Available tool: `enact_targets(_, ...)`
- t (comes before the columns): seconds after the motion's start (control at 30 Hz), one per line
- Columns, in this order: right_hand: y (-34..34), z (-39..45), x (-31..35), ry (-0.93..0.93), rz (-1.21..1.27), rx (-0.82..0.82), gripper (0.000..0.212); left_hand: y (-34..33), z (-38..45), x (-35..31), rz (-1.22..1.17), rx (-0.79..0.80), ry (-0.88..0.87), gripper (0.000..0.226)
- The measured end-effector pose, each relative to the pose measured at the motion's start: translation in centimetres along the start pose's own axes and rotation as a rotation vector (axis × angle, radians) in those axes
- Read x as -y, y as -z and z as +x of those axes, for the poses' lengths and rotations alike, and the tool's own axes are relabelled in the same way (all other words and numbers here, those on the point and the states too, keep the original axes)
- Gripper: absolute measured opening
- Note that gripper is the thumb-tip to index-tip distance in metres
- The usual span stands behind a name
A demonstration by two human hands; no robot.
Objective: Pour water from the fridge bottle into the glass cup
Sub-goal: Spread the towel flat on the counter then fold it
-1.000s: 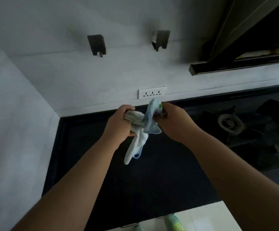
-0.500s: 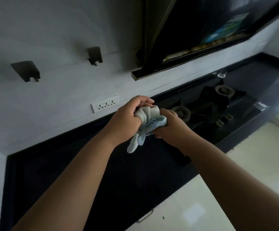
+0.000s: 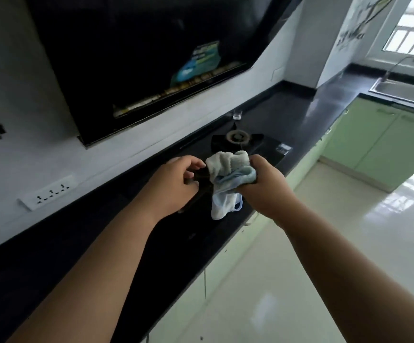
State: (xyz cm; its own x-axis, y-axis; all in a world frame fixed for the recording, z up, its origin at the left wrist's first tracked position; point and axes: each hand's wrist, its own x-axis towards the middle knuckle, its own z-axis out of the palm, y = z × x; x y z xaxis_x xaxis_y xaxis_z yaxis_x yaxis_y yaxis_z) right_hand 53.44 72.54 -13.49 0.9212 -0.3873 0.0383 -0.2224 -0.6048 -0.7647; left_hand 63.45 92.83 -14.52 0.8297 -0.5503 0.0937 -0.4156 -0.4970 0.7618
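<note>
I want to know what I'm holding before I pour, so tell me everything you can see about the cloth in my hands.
The cloth is a small, soft towel, looking like terry, off-white on top with pale blue folds and a blue-edged corner hanging down. It is bunched up, held in the air above the dark counter near the stove burner. The right hand grips it in a fist; the left hand is beside it, fingertips near its edge.

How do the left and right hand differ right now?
The right hand has a full grip on the bunched white-and-blue cloth, fingers curled round it; the left hand only has loosely curled fingers at the cloth's edge, and whether it touches is unclear. The cloth's tail hangs below the right hand, not the left. Both are held over the black countertop near the gas burner.
</note>
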Motion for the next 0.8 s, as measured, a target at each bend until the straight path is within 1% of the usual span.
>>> enact_targets(0.1,5.0,-0.1,-3.5,-0.029,0.007,-0.062,0.04,-4.6,2.7,-3.7,0.035,0.015,-0.048,0.038)
enact_targets(0.27,12.6,0.1,-9.9,-0.093,-0.019,-0.125,0.035,-12.9,6.5,-9.9,-0.073,0.082,-0.074,0.032)
enact_targets(0.33,15.1,0.3,-12.5,-0.137,-0.015,-0.151,0.033,-15.6,8.3,-11.9,-0.053,0.108,-0.093,0.031)
enact_targets(0.5,19.8,2.3,-18.3,-0.242,0.025,-0.221,0.032,-21.4,14.0,-15.3,0.021,0.227,-0.128,0.032)
enact_targets(0.67,24.2,6.0,-23.0,-0.333,0.042,-0.272,0.036,-27.9,20.4,-18.3,0.048,0.36,-0.216,0.034)
enact_targets(0.73,26.4,8.0,-25.1,-0.372,0.05,-0.327,0.037,-30.9,23.5,-19.8,0.047,0.424,-0.253,0.035)
enact_targets(0.8,27.9,9.4,-26.3,-0.389,0.063,-0.356,0.037,-32.8,25.5,-21.1,0.059,0.454,-0.302,0.034)
